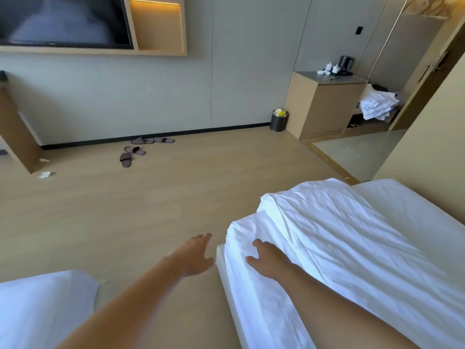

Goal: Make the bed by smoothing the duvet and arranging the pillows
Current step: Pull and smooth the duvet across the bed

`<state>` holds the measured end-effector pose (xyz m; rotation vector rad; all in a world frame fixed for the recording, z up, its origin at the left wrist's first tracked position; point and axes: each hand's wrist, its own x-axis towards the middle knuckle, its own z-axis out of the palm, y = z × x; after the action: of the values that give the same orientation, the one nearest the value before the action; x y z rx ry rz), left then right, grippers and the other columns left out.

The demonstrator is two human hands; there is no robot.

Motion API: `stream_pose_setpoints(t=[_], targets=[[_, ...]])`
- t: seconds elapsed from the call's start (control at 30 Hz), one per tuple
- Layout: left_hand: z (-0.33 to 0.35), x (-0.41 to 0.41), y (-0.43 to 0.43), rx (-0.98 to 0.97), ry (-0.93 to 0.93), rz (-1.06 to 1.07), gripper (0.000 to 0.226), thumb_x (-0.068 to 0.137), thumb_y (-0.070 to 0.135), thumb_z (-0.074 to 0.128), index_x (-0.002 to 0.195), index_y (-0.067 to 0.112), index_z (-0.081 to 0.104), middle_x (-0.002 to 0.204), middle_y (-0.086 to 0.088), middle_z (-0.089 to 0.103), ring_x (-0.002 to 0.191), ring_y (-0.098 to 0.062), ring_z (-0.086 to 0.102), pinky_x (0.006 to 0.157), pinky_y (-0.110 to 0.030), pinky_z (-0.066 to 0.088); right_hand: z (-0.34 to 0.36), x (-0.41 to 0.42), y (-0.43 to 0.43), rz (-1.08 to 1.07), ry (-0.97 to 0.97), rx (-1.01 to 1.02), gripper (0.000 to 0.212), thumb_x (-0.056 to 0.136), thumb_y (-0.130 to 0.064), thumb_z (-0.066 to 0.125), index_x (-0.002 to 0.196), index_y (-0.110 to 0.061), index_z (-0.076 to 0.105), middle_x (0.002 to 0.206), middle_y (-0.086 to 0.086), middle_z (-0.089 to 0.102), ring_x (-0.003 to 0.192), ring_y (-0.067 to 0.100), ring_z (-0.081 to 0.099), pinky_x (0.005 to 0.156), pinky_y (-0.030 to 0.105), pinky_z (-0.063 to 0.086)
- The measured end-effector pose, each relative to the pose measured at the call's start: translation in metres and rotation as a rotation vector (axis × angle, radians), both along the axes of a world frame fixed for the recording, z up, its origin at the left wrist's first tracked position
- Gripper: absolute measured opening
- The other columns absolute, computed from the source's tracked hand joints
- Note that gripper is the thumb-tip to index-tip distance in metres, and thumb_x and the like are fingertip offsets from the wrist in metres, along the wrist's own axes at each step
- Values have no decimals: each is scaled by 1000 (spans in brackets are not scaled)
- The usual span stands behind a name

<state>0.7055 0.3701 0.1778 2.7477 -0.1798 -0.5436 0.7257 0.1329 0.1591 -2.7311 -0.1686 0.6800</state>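
Observation:
A white wrinkled duvet [334,238] lies across the bed [412,202] at the right, its folded edge bunched near the bed's foot corner. My right hand [268,259] rests flat on the duvet near that corner, fingers spread, gripping nothing. My left hand [197,255] hovers open over the floor just left of the bed's edge, touching nothing. No pillow is in view.
A second white bed [42,306] fills the lower left. Slippers [133,152] lie on the wooden floor by the wall. A black bin [278,120] stands beside a cabinet [324,107] bearing a kettle. Folded white linen [377,105] sits at the right. A TV [63,21] hangs above.

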Motion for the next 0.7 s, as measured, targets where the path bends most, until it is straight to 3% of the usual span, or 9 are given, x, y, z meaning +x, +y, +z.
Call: stream_pose_setpoints(t=[0.13, 0.43, 0.7], targets=[[0, 83, 23, 4, 6, -80, 69, 96, 40, 58, 154, 14, 31, 154, -6, 42, 141, -24, 41, 109, -27, 35, 3, 71, 24, -47, -20, -18, 61, 100, -47, 49, 150, -16, 35, 138, 7, 54, 123, 26, 57, 99, 38, 49], [-13, 277, 71, -9, 42, -362, 68, 97, 43, 54, 155, 16, 29, 157, -2, 37, 145, -20, 34, 114, -30, 32, -13, 193, 80, -316, 25, -64, 66, 100, -49, 48, 155, -17, 31, 152, 5, 45, 139, 23, 45, 109, 33, 39], [-19, 401, 36, -25, 138, -598, 69, 97, 42, 54, 156, 16, 27, 161, -2, 32, 148, -18, 30, 117, -29, 27, -17, 249, 58, -495, 27, -213, 56, 97, -53, 46, 143, -22, 40, 134, 2, 55, 122, 24, 58, 94, 35, 49]])
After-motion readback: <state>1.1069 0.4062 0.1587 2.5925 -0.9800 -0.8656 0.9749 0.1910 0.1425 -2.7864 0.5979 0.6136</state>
